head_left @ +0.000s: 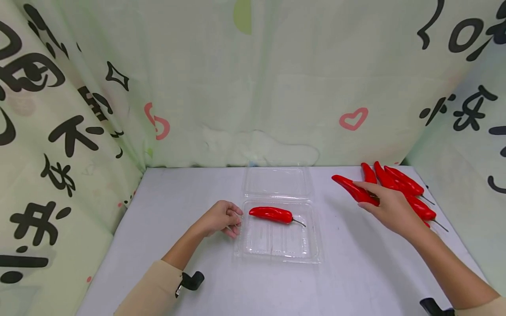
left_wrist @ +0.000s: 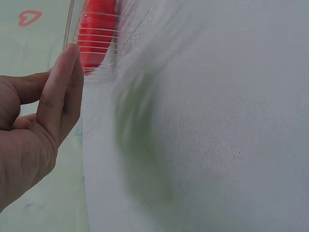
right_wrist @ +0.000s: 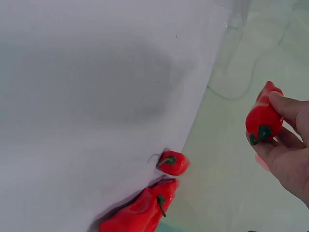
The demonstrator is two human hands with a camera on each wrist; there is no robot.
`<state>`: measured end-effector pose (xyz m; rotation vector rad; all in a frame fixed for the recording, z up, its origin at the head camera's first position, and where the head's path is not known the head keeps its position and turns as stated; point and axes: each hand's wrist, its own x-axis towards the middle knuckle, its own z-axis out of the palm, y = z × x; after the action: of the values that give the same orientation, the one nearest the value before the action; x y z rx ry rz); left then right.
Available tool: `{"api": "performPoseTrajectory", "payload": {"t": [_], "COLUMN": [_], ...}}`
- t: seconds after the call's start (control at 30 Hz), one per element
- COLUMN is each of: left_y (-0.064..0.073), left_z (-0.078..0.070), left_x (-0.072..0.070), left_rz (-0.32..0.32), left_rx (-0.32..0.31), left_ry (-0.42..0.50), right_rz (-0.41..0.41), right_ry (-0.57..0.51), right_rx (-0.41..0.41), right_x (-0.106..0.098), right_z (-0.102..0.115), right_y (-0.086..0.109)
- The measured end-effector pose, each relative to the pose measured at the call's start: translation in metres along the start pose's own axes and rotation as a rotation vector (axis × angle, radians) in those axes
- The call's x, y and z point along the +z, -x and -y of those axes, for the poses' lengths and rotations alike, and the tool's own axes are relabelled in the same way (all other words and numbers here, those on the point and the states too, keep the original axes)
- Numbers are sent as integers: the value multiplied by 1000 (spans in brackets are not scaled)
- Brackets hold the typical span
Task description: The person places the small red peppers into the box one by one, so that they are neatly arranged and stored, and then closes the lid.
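A glossy red chili pepper [head_left: 356, 191] is held between the thumb and fingers of my right hand [head_left: 389, 210], raised over the right side of the table. The right wrist view shows this chili pepper [right_wrist: 264, 116] with its green stem end outward. My left hand [head_left: 223, 217] is at the left side of a clear plastic clamshell box [head_left: 272, 250], its fingertips right at the rim. The left wrist view has its fingers [left_wrist: 60, 89] nearly straight beside the ribbed wall. Another red chili pepper [head_left: 272, 214] lies inside the box, its stem pointing right.
Several red chili peppers [head_left: 423, 207] lie in a pile at the table's right back edge, partly hidden by my right hand. The box's clear lid [head_left: 276, 182] lies folded back toward the curtain [head_left: 276, 87]. White cloth covers the table [head_left: 158, 245].
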<state>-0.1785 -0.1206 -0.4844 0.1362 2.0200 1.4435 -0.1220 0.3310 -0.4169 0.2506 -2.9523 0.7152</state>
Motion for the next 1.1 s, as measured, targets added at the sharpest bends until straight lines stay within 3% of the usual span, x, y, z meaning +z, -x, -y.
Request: {"api": "performPoseTrajectory", "payload": {"t": [0.7, 1.1], "left_y": [1, -1], "left_z": [-2, 1], "left_x": [-1, 0], "left_rz": [-2, 1], "left_rx": [1, 2], "left_ry": [0, -1], "right_rz": [110, 176], "right_ry": [-56, -116], "right_rx": [-165, -184], "right_x": [18, 36], "right_z": [49, 64], "right_y": [-27, -32]}}
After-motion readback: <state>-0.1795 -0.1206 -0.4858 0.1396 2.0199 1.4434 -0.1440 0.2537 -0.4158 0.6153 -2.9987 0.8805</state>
